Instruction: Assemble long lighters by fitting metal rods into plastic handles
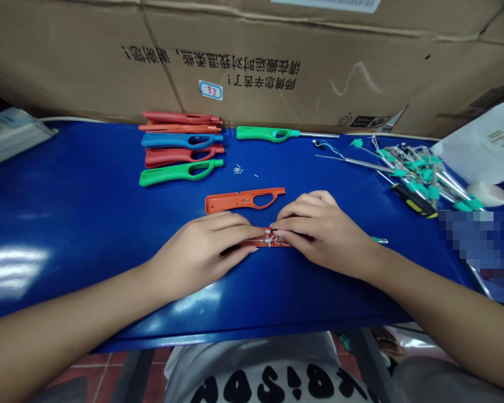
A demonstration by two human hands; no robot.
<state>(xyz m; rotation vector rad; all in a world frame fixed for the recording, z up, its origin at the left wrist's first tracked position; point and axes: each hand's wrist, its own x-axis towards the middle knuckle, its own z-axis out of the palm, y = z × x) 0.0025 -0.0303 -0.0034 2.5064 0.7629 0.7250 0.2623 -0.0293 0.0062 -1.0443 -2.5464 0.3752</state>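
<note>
An orange lighter shell half (260,242) lies on the blue table between my hands, with white wires and small inner parts inside it. My left hand (204,252) grips its left end, fingers on the far edge and thumb on the near edge. With fingertips closed at the wires, my right hand (325,232) covers the right part of the shell; what exactly they pinch is hidden. A metal tube end with a green piece (380,240) sticks out past my right wrist. Just beyond my hands lies the matching orange shell half (243,200), its inner side up.
Several coloured lighter handles (180,172) lie stacked at the back left. Tiny screws (237,169) lie near them. A green lighter (262,133) rests by the cardboard box (243,33). Metal tubes with wires (420,165) and a black-yellow screwdriver (415,201) lie at right.
</note>
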